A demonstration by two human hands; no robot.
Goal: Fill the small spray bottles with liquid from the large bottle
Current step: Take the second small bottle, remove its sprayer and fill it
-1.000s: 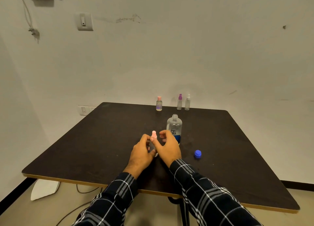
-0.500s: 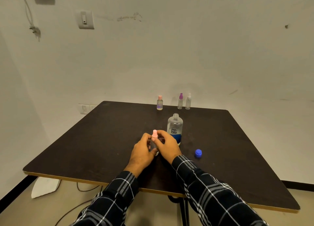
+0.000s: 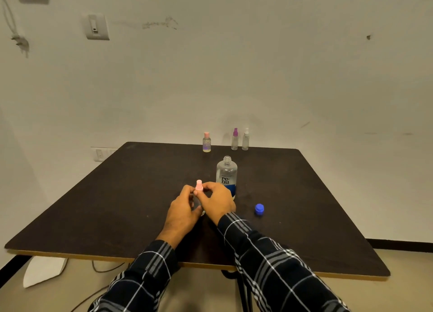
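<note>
A small spray bottle with a pink spray top (image 3: pixel 199 185) stands on the dark table (image 3: pixel 117 194) near its middle. My left hand (image 3: pixel 181 209) grips its body, which is mostly hidden behind my fingers. My right hand (image 3: pixel 215 201) pinches the pink top at its base. Just behind my right hand stands the large clear bottle (image 3: pixel 226 174), uncapped, with a blue band at the bottom. Its blue cap (image 3: pixel 259 209) lies on the table to the right.
Three small bottles stand at the table's far edge: a pink-capped one (image 3: pixel 206 142), a purple-topped spray bottle (image 3: pixel 234 139) and a white-topped one (image 3: pixel 245 139). A wall rises right behind the table. Cables and a white sheet (image 3: pixel 43 270) lie on the floor at the left.
My right fingers have shifted on the pink top and my hands sit slightly closer together. The large bottle and the blue cap have not moved.
</note>
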